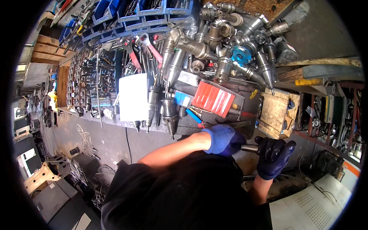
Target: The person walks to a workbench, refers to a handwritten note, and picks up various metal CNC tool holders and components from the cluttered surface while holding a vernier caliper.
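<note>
Both my hands wear blue coated gloves and are held close together in front of my body, at the near edge of the bench. A short shiny metal cylinder (250,147) runs between them, its ends hidden in the gloves. My left hand (227,141) is closed around the left end. On the other end, my right hand (273,155) has its fingers curled round the metal. Just beyond the hands lie a blue-handled tool (194,116) and a red insert box (213,99). A tapered tool holder (169,117) lies farther left, beside a white sheet of paper (133,97).
Metal tool holders (222,71) are heaped at the back, with a blue milling cutter (240,55) among them. Blue bins (147,15) stand behind. Several small bits fill racks (101,76) at left. A wooden box (273,114) and shelving (329,107) are at right.
</note>
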`<action>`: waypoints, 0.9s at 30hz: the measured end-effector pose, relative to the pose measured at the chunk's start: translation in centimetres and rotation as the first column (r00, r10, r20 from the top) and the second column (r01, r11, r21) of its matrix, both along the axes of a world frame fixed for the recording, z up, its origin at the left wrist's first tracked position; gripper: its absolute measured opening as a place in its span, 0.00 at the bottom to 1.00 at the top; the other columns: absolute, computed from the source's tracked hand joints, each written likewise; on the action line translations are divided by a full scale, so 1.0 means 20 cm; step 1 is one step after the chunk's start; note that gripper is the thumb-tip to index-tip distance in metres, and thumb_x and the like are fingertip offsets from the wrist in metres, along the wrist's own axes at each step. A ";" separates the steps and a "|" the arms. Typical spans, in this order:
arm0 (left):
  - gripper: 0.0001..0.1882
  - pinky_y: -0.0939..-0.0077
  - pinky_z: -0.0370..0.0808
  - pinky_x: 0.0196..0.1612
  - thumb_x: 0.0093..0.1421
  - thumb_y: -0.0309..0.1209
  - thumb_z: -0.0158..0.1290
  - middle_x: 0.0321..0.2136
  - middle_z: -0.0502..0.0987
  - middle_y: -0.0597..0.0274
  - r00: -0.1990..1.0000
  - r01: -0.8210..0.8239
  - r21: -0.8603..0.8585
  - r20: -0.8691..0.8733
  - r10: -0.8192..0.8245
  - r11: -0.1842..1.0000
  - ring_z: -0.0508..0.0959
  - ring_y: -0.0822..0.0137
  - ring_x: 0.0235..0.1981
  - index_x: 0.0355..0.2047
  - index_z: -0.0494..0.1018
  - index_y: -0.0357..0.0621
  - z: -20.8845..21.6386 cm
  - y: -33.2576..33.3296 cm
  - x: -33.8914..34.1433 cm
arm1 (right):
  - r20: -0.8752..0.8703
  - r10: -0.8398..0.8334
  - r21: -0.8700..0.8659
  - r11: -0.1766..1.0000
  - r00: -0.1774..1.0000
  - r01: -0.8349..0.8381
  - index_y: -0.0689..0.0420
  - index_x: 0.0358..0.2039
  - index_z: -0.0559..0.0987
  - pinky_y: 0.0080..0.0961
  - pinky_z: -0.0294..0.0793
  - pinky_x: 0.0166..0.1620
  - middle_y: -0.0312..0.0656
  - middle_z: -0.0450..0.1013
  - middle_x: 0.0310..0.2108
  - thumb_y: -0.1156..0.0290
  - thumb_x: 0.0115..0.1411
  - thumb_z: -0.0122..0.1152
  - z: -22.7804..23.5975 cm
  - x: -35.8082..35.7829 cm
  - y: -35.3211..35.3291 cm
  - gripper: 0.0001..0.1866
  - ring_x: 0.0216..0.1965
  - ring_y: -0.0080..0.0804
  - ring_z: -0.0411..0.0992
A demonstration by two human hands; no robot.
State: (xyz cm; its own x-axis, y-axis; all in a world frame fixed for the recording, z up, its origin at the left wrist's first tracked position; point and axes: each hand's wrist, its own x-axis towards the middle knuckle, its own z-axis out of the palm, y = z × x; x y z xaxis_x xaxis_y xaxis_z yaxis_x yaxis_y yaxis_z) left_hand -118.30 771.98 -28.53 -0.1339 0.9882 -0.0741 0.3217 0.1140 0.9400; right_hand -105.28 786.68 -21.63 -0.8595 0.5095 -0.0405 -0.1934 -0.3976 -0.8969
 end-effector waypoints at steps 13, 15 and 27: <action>0.24 0.73 0.76 0.45 0.61 0.30 0.56 0.44 0.79 0.61 0.330 -0.400 -0.251 0.858 0.394 0.881 0.78 0.70 0.41 0.58 0.67 0.39 -0.07 0.46 -0.15 | 0.058 -0.139 0.200 0.972 0.989 0.125 0.55 0.20 0.65 0.50 0.76 0.43 0.39 0.62 0.15 0.49 0.71 0.40 -0.11 0.26 0.19 0.28 0.18 0.37 0.65; 0.26 0.73 0.76 0.46 0.61 0.27 0.56 0.45 0.78 0.60 0.325 -0.580 -0.165 0.851 0.413 0.798 0.78 0.70 0.42 0.59 0.65 0.37 -0.20 0.67 -0.07 | 0.182 -0.278 0.218 0.947 0.943 0.237 0.55 0.19 0.65 0.49 0.77 0.43 0.39 0.62 0.14 0.49 0.71 0.40 -0.09 0.30 0.16 0.28 0.19 0.36 0.67; 0.48 0.62 0.63 0.64 0.53 0.30 0.56 0.62 0.60 0.35 0.478 -0.860 0.007 -0.342 0.809 0.511 0.63 0.43 0.63 0.70 0.42 0.36 -0.24 1.09 -0.39 | 0.334 -0.516 0.472 0.816 0.789 0.334 0.53 0.20 0.61 0.42 0.76 0.39 0.37 0.60 0.14 0.50 0.74 0.28 -0.21 0.55 0.21 0.28 0.17 0.29 0.60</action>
State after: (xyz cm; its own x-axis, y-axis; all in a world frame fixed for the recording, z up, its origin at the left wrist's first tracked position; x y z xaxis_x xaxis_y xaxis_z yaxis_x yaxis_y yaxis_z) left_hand -126.02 793.78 -33.37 -0.9270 0.3747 -0.0174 0.2247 0.5919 0.7741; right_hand -94.28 790.93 -25.84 -0.4874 0.8695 -0.0797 0.1776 0.0093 -0.9841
